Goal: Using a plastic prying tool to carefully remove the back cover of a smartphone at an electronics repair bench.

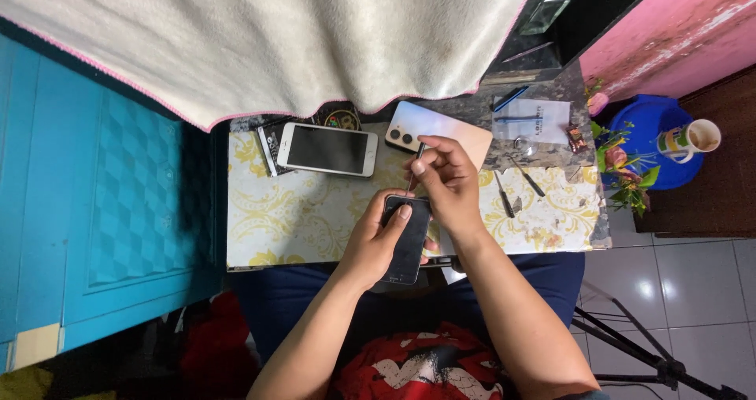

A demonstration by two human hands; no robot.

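Black phone (408, 238) lies cupped in the left hand (376, 242) over the table (291, 211) edge; the right hand (449, 181) pinches a thin tool (415, 168) at its top end. Phone looks light, stiff, slick and breakable, best held by its long edges. Beyond lie a white phone (328, 149) and a pale phone back (441, 131).

A small worktable (299, 219) covered in a white cloth with yellow scrollwork stood at the centre. To its left was a bright blue panelled cabinet (110, 179). A cream towel with pink edging (268, 38) hung over its far side. Right of the table, a pink wall (669, 22) met white glossy floor tiles (669, 290), where a black tripod leg (638, 345) rested.
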